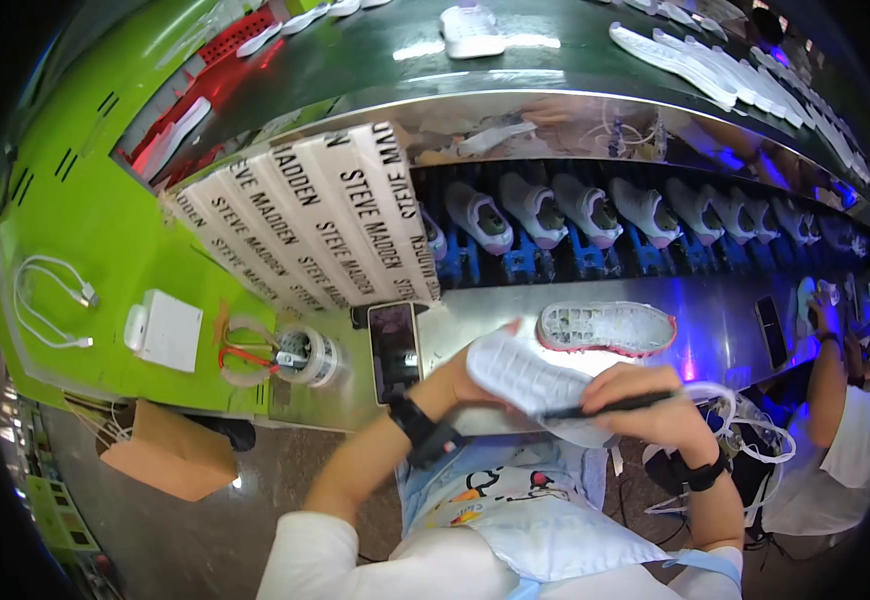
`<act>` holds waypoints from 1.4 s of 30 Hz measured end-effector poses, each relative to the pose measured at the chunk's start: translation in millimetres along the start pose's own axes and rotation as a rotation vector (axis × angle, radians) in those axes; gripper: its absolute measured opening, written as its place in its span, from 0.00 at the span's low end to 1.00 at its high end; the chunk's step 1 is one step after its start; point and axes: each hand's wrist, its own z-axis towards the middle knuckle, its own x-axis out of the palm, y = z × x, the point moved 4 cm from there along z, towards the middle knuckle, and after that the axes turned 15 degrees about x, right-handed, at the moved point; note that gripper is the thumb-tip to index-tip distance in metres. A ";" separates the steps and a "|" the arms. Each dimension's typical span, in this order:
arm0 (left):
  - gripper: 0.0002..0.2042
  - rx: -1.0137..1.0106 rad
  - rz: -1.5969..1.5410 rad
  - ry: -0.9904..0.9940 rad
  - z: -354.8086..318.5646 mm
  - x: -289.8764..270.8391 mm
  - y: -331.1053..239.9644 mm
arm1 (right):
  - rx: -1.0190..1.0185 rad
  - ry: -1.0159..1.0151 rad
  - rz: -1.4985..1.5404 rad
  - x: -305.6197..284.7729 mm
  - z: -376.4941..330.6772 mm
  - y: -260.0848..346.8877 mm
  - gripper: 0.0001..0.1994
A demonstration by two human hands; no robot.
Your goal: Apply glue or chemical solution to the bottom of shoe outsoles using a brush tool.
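My left hand (477, 388) is closed around a white shoe sole (527, 378), held tilted above the front edge of the metal bench and over my apron. In my right hand (647, 408) is a slim black pen-shaped tool (623, 402). Its dark tip lies against or just over the lower edge of the sole; I cannot tell whether it touches. Just beyond my hands, a second sole (607, 328) with a red rim and a gridded inner side lies on the bench. Part of my left hand is hidden behind the sole I hold.
A phone (395, 350) and a jar of tools (307, 358) stand left, beside a printed cardboard box (305, 220). Several shoes (535, 212) sit on a rack behind, below a green belt (555, 72) carrying soles. At right, another person's arm (827, 375) reaches in, near a white cable (770, 440).
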 end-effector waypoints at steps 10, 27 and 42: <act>0.26 0.695 -0.315 0.241 7.5 41.2 45.3 | -0.404 -0.526 -0.263 52.6 27.9 -0.4 0.10; 0.28 0.571 0.024 0.088 5.2 72.4 6.0 | 0.031 0.013 0.149 34.3 22.2 0.2 0.07; 0.18 0.150 0.710 0.025 12.7 80.7 3.4 | -0.305 -0.021 -0.230 11.9 -4.6 21.3 0.04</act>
